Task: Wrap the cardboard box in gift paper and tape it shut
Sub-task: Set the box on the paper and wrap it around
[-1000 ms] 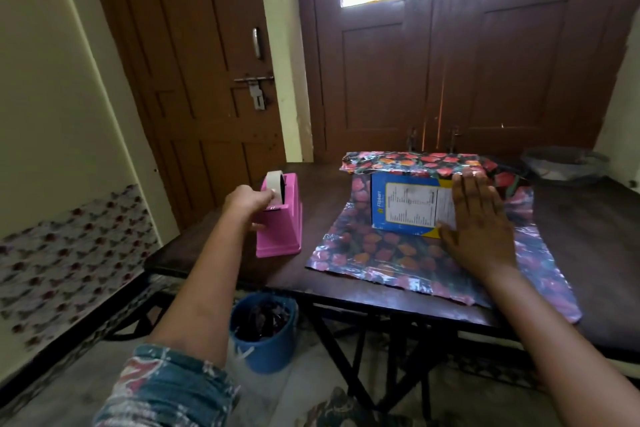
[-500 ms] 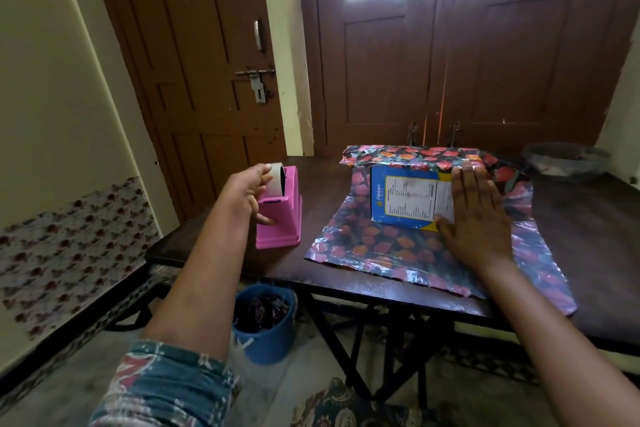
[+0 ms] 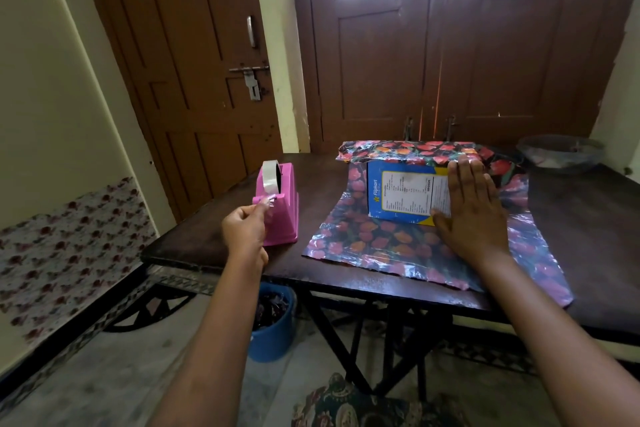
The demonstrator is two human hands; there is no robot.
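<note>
- Head view, and the left hand [image 3: 244, 229] is at the pink tape dispenser [image 3: 284, 218], thumb and forefinger curled in a pinch on the loose end of the clear tape [image 3: 269, 206] right at the dispenser's front lip.
- Just beyond those fingers the tape roll [image 3: 270, 177] sits upright in the top of the dispenser, and the dispenser's body stands immediately to the right of the knuckles.
- Across to the right hand [image 3: 472, 215]: it lies flat, palm down, fingers straight and close together, gripping nothing and pressing on the right end of the cardboard box [image 3: 401, 194].
- The box, blue with a yellow edge and a white printed label, lies flat under and to the left of that palm. The fingers reach over its far right corner and the thumb runs along its near edge.
- Under the box and under the heel of the right hand spreads the gift paper [image 3: 374, 246], a glossy dark sheet with red and orange flowers. Beyond the fingertips its far part lies bunched up along the box's far side.
- The box is well apart from the left hand, to its right, with bare dark table [image 3: 194, 253] and the dispenser between them.
- Below the left forearm, on the floor under the table edge, stands a blue bucket [image 3: 273, 340].
- Far beyond the right hand and off to its right, a grey bowl [image 3: 561, 154] rests at the table's back corner.
</note>
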